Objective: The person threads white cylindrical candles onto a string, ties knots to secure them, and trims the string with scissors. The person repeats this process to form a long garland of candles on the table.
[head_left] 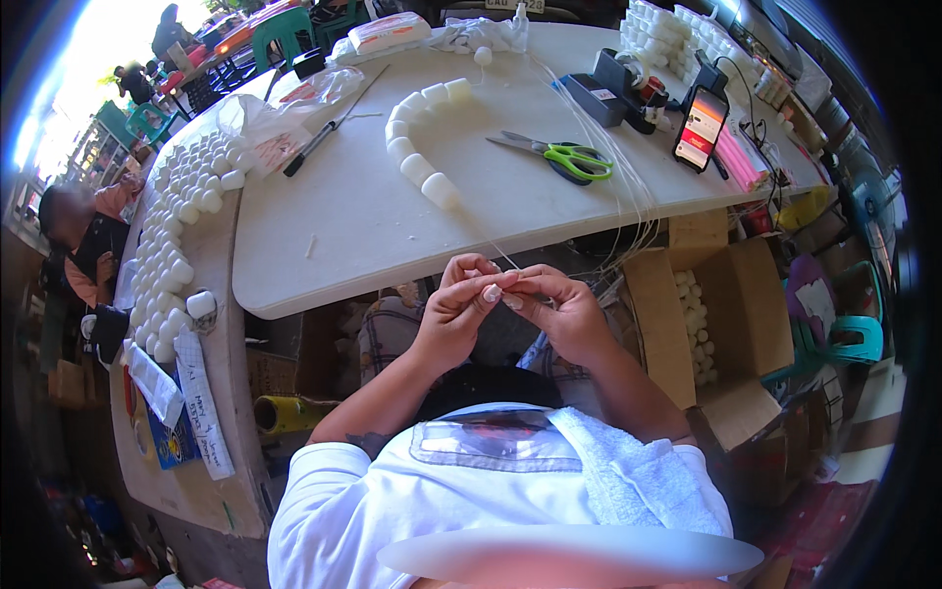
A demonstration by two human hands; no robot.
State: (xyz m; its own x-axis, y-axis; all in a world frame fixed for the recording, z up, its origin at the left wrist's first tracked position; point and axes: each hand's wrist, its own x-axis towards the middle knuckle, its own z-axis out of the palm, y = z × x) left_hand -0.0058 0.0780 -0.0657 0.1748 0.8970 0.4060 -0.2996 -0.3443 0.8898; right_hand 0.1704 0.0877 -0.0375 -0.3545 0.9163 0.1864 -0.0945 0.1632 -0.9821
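Note:
My left hand (459,306) and my right hand (563,312) meet in front of my chest, just off the table's near edge. Both are closed in a pinch on a thin white cord (502,254), fingertips touching; its end is hidden between them. From there the cord runs up onto the table to a curved row of white, rounded cylinders (400,147), shaped like marshmallows, lying end to end. A small white ball (483,56) lies near the row's far end. To the right of the row rest green-handled scissors (574,160), blades pointing left.
Many more white cylinders (167,236) cover the left table, and others are stacked at the far right (653,39). A phone (701,128) stands near a black tape dispenser (599,98). Loose cords (613,147) hang over the edge above an open cardboard box (751,314). A person (88,231) sits left.

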